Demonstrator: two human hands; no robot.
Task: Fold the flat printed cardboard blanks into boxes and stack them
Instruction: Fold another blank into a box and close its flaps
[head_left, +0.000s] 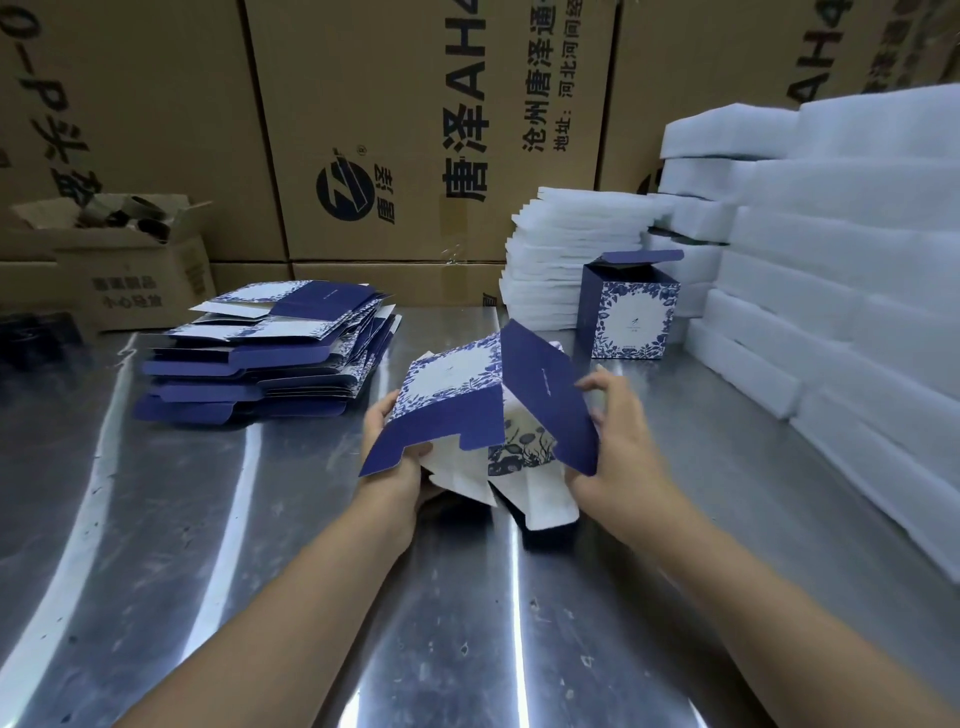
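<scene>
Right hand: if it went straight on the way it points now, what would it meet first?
The right hand grips the half-folded blank, so that would travel with it. Beyond that, probably the white foam stack just left of the folded box; depth is unclear.

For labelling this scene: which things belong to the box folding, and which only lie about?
Belonging: half-folded blue-and-white printed cardboard blank held by left hand and right hand; pile of flat blue-and-white blanks; finished blue floral cardboard box.
Lying about: white foam slab stacks; open brown cardboard carton; big brown printed cartons.
</scene>
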